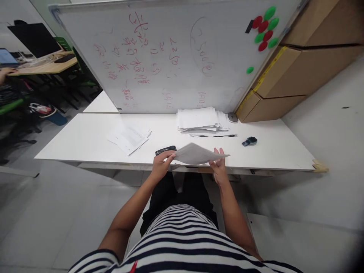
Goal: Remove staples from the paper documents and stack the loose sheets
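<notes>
Both my hands hold a thin set of white paper sheets (pixel 196 153) just above the front edge of the white table (pixel 85 140). My left hand (pixel 160 165) pinches the sheets' left corner with closed fingers. My right hand (pixel 218 163) supports their right side from below, fingers curled up around the edge. A black stapler (pixel 165 150) lies on the table right behind my left hand. A tall stack of white paper (pixel 199 119) sits further back, at the foot of the whiteboard.
A small pile of printed sheets (pixel 127 138) lies to the left. A black pen (pixel 213 135) lies in front of the stack, a small dark object (pixel 249 141) to the right. A whiteboard (pixel 170 57) leans behind the table beside cardboard boxes (pixel 298 72). Another person's hand (pixel 7 72) rests on a far-left desk.
</notes>
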A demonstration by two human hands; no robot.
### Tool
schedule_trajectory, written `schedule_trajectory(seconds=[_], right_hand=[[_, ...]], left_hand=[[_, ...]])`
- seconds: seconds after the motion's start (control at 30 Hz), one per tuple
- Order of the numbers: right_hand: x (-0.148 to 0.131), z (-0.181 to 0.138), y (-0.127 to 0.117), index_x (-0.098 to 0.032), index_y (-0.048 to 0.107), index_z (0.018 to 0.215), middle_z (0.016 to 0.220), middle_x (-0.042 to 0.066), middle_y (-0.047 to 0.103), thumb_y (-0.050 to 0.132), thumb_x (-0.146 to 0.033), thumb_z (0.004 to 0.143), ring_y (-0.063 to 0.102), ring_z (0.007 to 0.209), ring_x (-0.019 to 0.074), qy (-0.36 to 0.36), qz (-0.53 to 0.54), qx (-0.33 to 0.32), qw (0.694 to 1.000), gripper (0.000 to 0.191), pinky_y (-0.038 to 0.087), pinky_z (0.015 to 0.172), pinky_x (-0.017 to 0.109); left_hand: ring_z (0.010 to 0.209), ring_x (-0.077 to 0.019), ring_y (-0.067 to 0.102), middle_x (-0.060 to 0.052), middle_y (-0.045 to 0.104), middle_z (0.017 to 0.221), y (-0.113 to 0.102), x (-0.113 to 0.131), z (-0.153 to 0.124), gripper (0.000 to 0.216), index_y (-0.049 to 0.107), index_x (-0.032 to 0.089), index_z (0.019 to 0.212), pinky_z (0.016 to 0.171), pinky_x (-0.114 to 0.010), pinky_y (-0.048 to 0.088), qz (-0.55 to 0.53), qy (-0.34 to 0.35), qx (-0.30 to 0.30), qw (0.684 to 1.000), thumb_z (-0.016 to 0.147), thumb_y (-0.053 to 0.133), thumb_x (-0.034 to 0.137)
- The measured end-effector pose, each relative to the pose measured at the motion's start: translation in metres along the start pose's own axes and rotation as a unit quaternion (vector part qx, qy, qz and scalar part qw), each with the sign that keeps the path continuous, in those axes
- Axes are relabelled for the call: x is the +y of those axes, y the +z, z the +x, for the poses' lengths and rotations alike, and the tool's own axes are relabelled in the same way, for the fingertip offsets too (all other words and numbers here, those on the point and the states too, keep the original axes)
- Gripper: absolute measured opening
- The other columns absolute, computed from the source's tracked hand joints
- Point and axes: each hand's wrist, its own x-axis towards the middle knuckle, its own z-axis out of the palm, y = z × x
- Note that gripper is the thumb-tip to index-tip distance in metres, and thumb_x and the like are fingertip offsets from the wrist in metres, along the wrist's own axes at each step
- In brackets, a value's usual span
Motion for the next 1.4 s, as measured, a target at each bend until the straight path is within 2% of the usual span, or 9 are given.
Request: schedule_trajectory(seconds=[0.13, 0.23, 0.37, 0.5, 0.7, 0.97, 1.1, 1.3, 1.4], right_hand=[[-0.009, 0.01, 0.005, -0.017, 0.067, 0.109, 0.109, 0.01, 0.071, 0.073, -0.046, 0.071, 0.063, 0.103, 0.0263, 0.036, -0.032, 0.012, 0.999, 0.049, 0.046, 0.096, 0.045], [-0.026, 0.012, 0.012, -0.016, 0.071, 0.1, 0.102, 0.009, 0.073, 0.071, -0.047, 0.073, 0.064, 0.1, 0.0265, 0.022, -0.085, 0.013, 0.996, 0.041, 0.046, 0.093, 0.045], [-0.048, 0.011, 0.021, -0.016, 0.072, 0.096, 0.101, 0.009, 0.073, 0.065, -0.045, 0.078, 0.065, 0.098, 0.0246, -0.02, -0.12, 0.016, 0.992, 0.034, 0.047, 0.091, 0.04], [-0.052, 0.008, 0.023, -0.014, 0.069, 0.1, 0.096, 0.01, 0.073, 0.064, -0.047, 0.077, 0.065, 0.092, 0.0256, -0.019, -0.187, 0.092, 0.978, 0.04, 0.049, 0.084, 0.038], [-0.042, 0.003, 0.018, -0.016, 0.066, 0.106, 0.102, 0.01, 0.072, 0.06, -0.048, 0.079, 0.064, 0.098, 0.0269, -0.033, -0.215, 0.112, 0.97, 0.043, 0.048, 0.088, 0.04], [-0.043, 0.001, 0.024, -0.017, 0.066, 0.104, 0.1, 0.009, 0.072, 0.061, -0.048, 0.08, 0.064, 0.096, 0.0255, -0.059, -0.22, 0.089, 0.97, 0.039, 0.048, 0.087, 0.039], [-0.029, 0.006, 0.029, -0.017, 0.064, 0.105, 0.104, 0.009, 0.071, 0.061, -0.049, 0.079, 0.063, 0.098, 0.0244, -0.053, -0.194, 0.052, 0.978, 0.041, 0.047, 0.09, 0.039], [-0.005, 0.002, 0.035, -0.012, 0.063, 0.109, 0.107, 0.014, 0.07, 0.063, -0.048, 0.077, 0.063, 0.102, 0.0262, 0.0, -0.179, 0.081, 0.981, 0.048, 0.046, 0.092, 0.041], [-0.004, -0.001, 0.034, -0.015, 0.062, 0.11, 0.109, 0.012, 0.07, 0.062, -0.048, 0.078, 0.063, 0.102, 0.0254, -0.022, -0.181, 0.1, 0.978, 0.046, 0.046, 0.092, 0.041]], left_hand=[[0.089, -0.0202, 0.067, -0.005, 0.072, 0.093, 0.007, -0.014, -0.008, 0.023, 0.07, 0.02, 0.087, 0.081, -0.035, 0.054, -0.034, -0.136, 0.026, 0.99, 0.084, 0.06, 0.04], [0.093, -0.0194, 0.066, -0.007, 0.07, 0.101, 0.012, -0.019, -0.014, 0.025, 0.064, 0.019, 0.099, 0.083, -0.035, 0.052, -0.086, -0.166, -0.002, 0.982, 0.082, 0.063, 0.038], [0.108, -0.0206, 0.061, -0.008, 0.068, 0.108, 0.009, -0.017, -0.015, 0.042, 0.051, 0.021, 0.117, 0.09, -0.036, 0.049, -0.136, -0.148, -0.083, 0.976, 0.079, 0.067, 0.034], [0.112, -0.0216, 0.059, -0.008, 0.067, 0.111, 0.0, -0.009, -0.012, 0.052, 0.051, 0.022, 0.121, 0.094, -0.037, 0.047, -0.096, -0.145, -0.122, 0.977, 0.076, 0.071, 0.036], [0.105, -0.0211, 0.062, -0.008, 0.066, 0.113, -0.003, -0.011, -0.012, 0.037, 0.059, 0.02, 0.111, 0.091, -0.037, 0.05, -0.077, -0.157, -0.155, 0.972, 0.082, 0.063, 0.043], [0.1, -0.0252, 0.065, -0.009, 0.07, 0.108, 0.008, -0.011, 0.001, 0.04, 0.067, 0.018, 0.108, 0.086, -0.038, 0.053, -0.06, -0.162, -0.117, 0.978, 0.08, 0.064, 0.047], [0.098, -0.0256, 0.066, -0.009, 0.071, 0.106, 0.016, -0.019, 0.002, 0.041, 0.067, 0.017, 0.108, 0.083, -0.038, 0.054, -0.046, -0.159, -0.098, 0.981, 0.082, 0.061, 0.048], [0.1, -0.0213, 0.064, -0.006, 0.07, 0.107, 0.021, -0.021, -0.014, 0.031, 0.068, 0.022, 0.107, 0.089, -0.037, 0.05, 0.014, -0.01, -0.141, 0.99, 0.09, 0.051, 0.042], [0.094, -0.0207, 0.065, -0.005, 0.071, 0.1, 0.023, -0.028, -0.019, 0.031, 0.068, 0.021, 0.104, 0.084, -0.035, 0.051, 0.017, -0.044, -0.105, 0.993, 0.089, 0.053, 0.044]])
